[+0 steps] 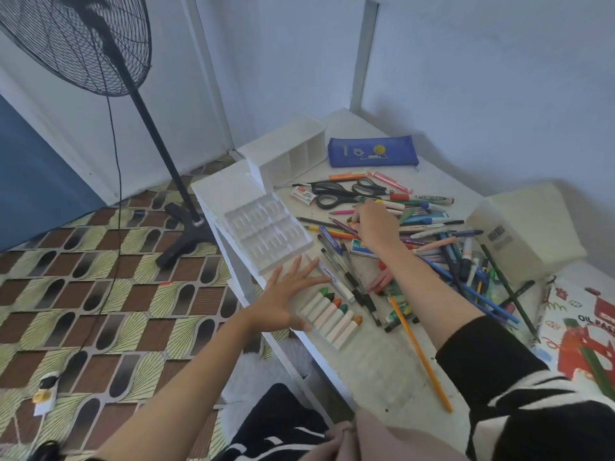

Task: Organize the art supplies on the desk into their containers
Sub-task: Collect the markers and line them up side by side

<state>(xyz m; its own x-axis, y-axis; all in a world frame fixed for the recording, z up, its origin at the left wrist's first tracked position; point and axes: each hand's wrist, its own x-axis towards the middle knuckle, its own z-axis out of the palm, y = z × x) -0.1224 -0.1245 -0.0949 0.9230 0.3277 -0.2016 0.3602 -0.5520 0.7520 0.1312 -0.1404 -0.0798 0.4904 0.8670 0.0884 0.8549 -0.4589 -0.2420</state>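
One black wire-mesh fan (83, 44) stands far left, its cage cut off by the frame. On the white desk (376, 367) I see one clear, ribbed plastic tray (266, 231). My view shows the left hand (283, 294) lying flat, fingers straight and spread, holding nothing, just beside a row of paper-wrapped crayons (329, 311). I count five coloured tips; the rest are unclear. Two pairs of black-handled scissors (336, 194) lie behind. The right hand (372, 224) reaches into the loose heap of pens and pencils (442, 237), fingers curled downward. Their tips are hidden, so I cannot tell whether they grip anything. One blue fabric pencil case (372, 152) lies at the back. One white box (519, 234) stands right, and one printed pastel box (585, 334) is cut off.
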